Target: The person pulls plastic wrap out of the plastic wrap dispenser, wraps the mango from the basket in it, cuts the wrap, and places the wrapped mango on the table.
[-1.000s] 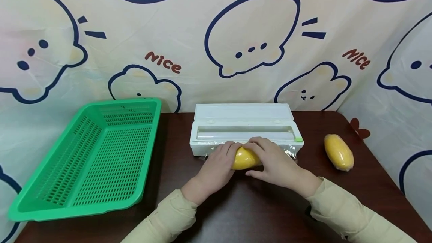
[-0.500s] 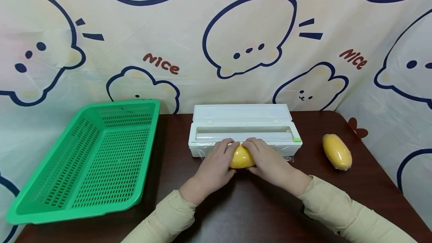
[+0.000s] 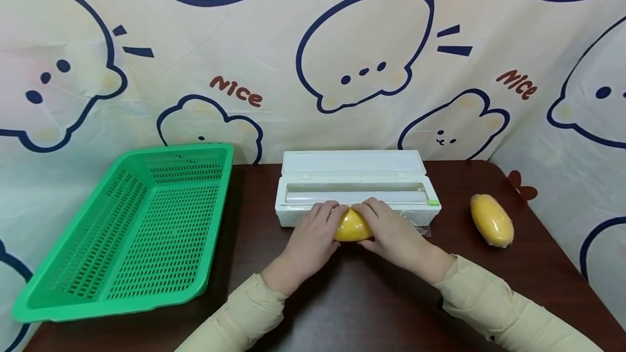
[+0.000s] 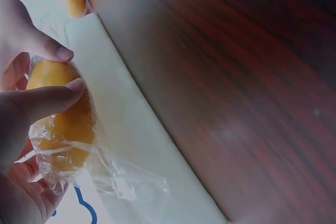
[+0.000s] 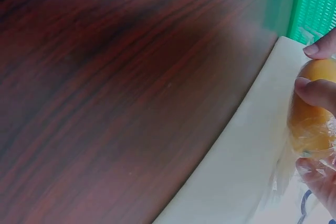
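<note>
Oval yellow fruit, mango-like, in clear plastic film (image 3: 353,226): between both hands, in front of the long white plastic box (image 3: 288,215). Whether it touches the box, can't tell. Grip: left hand (image 3: 312,239) and right hand (image 3: 395,237) both hold it, fingers curled around, thumbs pressing the near side. Loose crinkled film tail (image 4: 126,182) hangs off the fruit in the left wrist view; can't tell if it's cut from the roll.

Step in hand, my read: wrapping, film being drawn snug. Next move likely calls for tucking the loose ends under while keeping hold; risk is film bunching or sticking to fingers.

Box lid (image 3: 352,163) up at the back, pale film roll (image 3: 313,197) inside. Second yellow oval fruit, shiny and wrapped-looking (image 3: 492,221), lies well apart on the right of the dark brown wooden table (image 3: 371,308). Green perforated plastic basket (image 3: 221,208) on the left.
</note>
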`<state>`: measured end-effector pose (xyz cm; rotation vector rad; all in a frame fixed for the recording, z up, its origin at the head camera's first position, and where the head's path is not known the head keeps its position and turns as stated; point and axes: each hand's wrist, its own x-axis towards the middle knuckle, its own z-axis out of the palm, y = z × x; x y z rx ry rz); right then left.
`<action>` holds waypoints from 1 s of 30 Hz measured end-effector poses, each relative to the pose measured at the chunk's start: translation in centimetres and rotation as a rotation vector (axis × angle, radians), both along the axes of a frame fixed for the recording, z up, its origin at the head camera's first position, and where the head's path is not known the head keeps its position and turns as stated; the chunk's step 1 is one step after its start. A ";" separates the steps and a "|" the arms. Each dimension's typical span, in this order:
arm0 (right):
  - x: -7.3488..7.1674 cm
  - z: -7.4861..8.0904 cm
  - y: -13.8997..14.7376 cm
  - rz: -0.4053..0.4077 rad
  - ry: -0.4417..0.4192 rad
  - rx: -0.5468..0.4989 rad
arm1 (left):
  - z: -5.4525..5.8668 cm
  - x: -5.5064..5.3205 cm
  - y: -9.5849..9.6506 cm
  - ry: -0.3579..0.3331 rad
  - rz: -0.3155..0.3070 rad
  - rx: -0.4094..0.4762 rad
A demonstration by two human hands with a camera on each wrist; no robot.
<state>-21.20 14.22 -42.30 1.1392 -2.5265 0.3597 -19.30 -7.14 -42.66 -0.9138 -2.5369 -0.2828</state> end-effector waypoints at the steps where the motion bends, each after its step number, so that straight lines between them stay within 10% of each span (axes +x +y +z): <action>1: 0.0 0.0 0.1 -0.008 0.006 0.002 | 0.0 0.0 0.0 -0.001 -0.002 0.002; 30: 0.3 -0.1 0.2 -0.047 0.045 0.012 | 0.1 -0.7 -0.5 -0.139 -0.088 0.095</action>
